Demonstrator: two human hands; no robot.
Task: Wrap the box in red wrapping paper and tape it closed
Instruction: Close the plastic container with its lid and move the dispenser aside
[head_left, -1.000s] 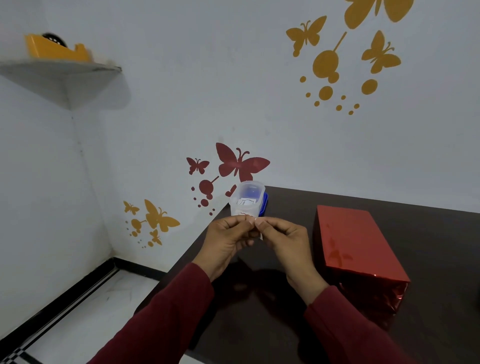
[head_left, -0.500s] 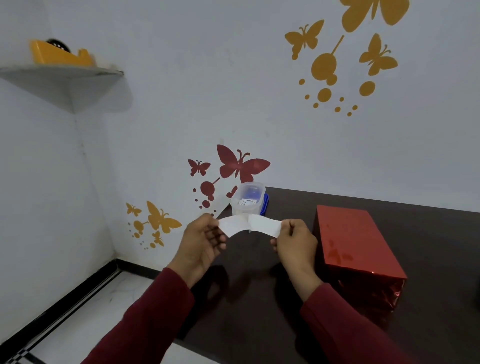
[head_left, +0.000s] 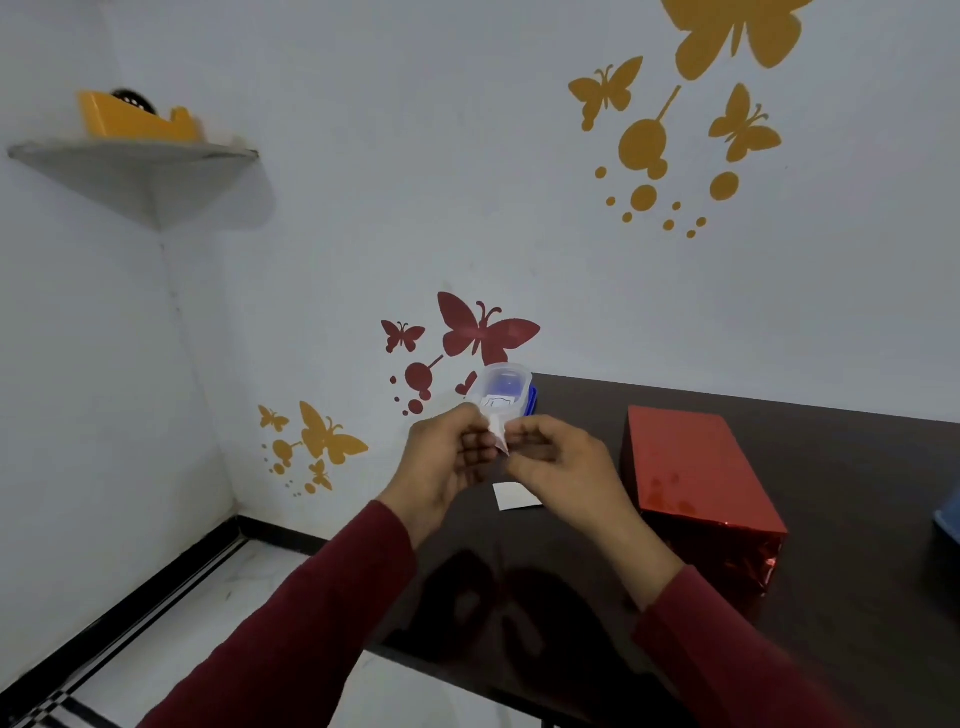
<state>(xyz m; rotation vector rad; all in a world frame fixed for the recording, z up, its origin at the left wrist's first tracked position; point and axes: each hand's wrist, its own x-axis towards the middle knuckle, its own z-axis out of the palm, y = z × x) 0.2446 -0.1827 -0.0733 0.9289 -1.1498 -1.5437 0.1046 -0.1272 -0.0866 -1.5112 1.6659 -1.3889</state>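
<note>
At the middle of my view, the fingertips of both hands meet on a small whitish strip of tape or paper (head_left: 497, 434), with a reddish tip at its lower end. My left hand (head_left: 441, 467) has its fingers curled in narrow, thumb and forefinger pinching the strip from the left. My right hand (head_left: 561, 462) pinches the same strip from the right, its fingers bent close together. Both hands hover above the dark brown glossy table (head_left: 857, 519), not touching it. Dark red sleeves (head_left: 311, 623) cover both forearms.

Just below the hands, a small white rectangular piece of paper (head_left: 514, 496) lies flat on the table. Behind the hands, at the table's far left corner, stands a small translucent plastic container with a blue lid (head_left: 506, 392).

To the right of my right hand, near but apart from it, sits the rectangular box wrapped in shiny red foil paper (head_left: 696, 467), resting on the table, its near end showing crinkled folds.

Further out, butterfly decals in red and yellow (head_left: 483, 332) dot the pale wall, and a yellow plastic object (head_left: 135, 122) rests on a grey corner shelf (head_left: 140, 171) upper left.
</note>
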